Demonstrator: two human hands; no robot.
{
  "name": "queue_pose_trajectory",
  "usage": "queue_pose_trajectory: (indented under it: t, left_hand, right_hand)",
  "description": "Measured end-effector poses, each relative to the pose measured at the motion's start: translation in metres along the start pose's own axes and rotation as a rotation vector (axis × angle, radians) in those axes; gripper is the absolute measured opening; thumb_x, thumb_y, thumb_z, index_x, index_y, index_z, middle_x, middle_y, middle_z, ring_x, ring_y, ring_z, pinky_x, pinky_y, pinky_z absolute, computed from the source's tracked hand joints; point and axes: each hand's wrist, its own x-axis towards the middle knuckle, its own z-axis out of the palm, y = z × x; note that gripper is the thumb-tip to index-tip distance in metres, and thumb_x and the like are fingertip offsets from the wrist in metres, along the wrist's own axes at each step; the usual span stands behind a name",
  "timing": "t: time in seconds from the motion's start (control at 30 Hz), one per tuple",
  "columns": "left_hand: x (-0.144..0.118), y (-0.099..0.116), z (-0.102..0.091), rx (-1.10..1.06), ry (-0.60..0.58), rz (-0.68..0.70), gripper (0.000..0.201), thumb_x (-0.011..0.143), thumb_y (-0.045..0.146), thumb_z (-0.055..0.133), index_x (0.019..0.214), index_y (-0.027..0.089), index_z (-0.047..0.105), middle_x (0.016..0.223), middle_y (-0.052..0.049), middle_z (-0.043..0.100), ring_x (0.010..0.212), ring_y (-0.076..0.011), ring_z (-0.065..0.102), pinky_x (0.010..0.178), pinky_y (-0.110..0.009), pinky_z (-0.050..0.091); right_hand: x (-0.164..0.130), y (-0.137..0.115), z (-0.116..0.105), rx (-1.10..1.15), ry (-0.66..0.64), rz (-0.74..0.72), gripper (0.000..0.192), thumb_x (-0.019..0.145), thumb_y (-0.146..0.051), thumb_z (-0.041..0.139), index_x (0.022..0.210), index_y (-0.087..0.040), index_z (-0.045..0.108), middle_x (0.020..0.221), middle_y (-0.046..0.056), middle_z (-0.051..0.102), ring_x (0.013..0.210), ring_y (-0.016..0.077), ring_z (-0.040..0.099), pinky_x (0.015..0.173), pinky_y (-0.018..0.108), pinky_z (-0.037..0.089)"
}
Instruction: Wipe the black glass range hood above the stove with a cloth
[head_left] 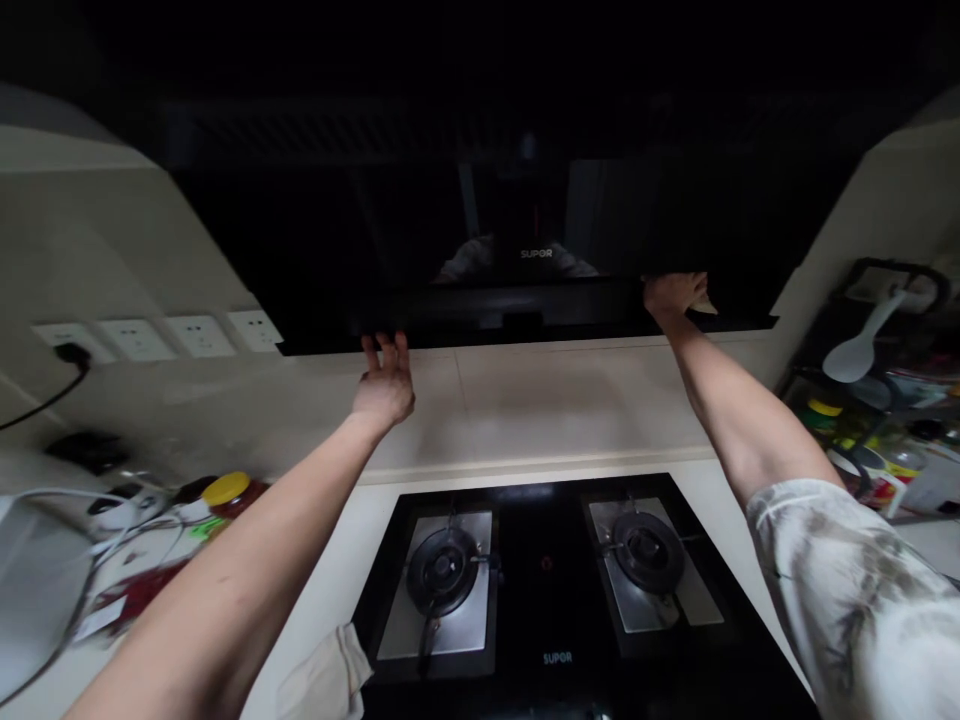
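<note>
The range hood [315, 230], glossy black with a pale SUPOR mark and dim reflections, hangs above a black two-burner cooktop [546, 610] on the white tabletop [336, 580]. The left hand [385, 385] rests unclenched fingers against its lower edge; the right hand [673, 295] grasps a tan cloth [705, 304] against its lower front.

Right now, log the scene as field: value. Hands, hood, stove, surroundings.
left hand: fingertips at the lower edge of the black range hood
right hand: against the hood's lower front, with a beige piece, likely cloth; grip unclear
stove: black, two burners, below the hood
crumpled cloth: at the stove's left side, near the viewer
left wall: four sockets, black plug in the leftmost
left counter: yellow-lidded jar
right side: white spoon at a rack
</note>
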Motion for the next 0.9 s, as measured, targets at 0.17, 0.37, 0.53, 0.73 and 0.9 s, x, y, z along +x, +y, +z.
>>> queue_pose_trajectory:
  t: [0.17,0.37,0.53,0.73,0.9]
  left_hand:
    - [0.002,0.002,0.002,-0.038,-0.037,0.007,0.104,0.092,0.027,0.058,0.175,-0.003,0.005,0.176,-0.037,0.012,0.164,-0.0581,0.004,0.112,-0.068,0.052]
    - [0.001,0.006,-0.005,-0.005,-0.107,-0.01,0.102,0.091,0.014,0.059,0.177,0.0,0.005,0.179,-0.032,0.008,0.165,-0.0559,0.002,0.11,-0.057,0.059]
    - [-0.002,0.01,-0.011,-0.006,-0.115,-0.01,0.099,0.094,0.01,0.056,0.177,0.002,0.004,0.18,-0.031,0.005,0.166,-0.0549,0.0,0.108,-0.053,0.061]
    - [-0.002,0.008,-0.009,-0.133,-0.139,0.034,0.081,0.098,0.005,0.055,0.174,0.001,0.028,0.179,-0.029,0.016,0.164,-0.0566,0.011,0.108,-0.052,0.061]
    - [0.006,0.011,0.001,-0.296,-0.074,0.108,0.077,0.1,0.014,0.065,0.173,0.015,0.041,0.175,-0.024,0.035,0.159,-0.0552,0.03,0.117,-0.066,0.05]
  right_hand:
    - [-0.067,-0.092,0.023,0.026,-0.054,-0.265,0.05,0.109,-0.026,0.039,0.135,-0.005,0.075,0.14,0.024,0.058,0.149,0.0375,0.042,0.129,0.057,0.029]
    - [-0.146,-0.204,0.05,0.089,-0.149,-0.569,0.054,0.114,-0.034,0.033,0.126,-0.01,0.08,0.123,0.022,0.067,0.136,0.0348,0.056,0.125,0.062,0.033]
    - [-0.199,-0.281,0.061,0.116,-0.238,-0.809,0.054,0.117,-0.039,0.03,0.14,-0.017,0.073,0.135,0.018,0.064,0.132,0.0288,0.06,0.123,0.056,0.041]
    - [-0.247,-0.368,0.065,0.117,-0.407,-1.103,0.052,0.117,-0.031,0.027,0.142,-0.019,0.07,0.136,0.013,0.066,0.136,0.0238,0.06,0.128,0.05,0.041]
    - [-0.268,-0.411,0.07,0.118,-0.49,-1.192,0.054,0.119,-0.036,0.027,0.168,-0.023,0.046,0.155,0.012,0.053,0.149,0.0267,0.049,0.131,0.058,0.033]
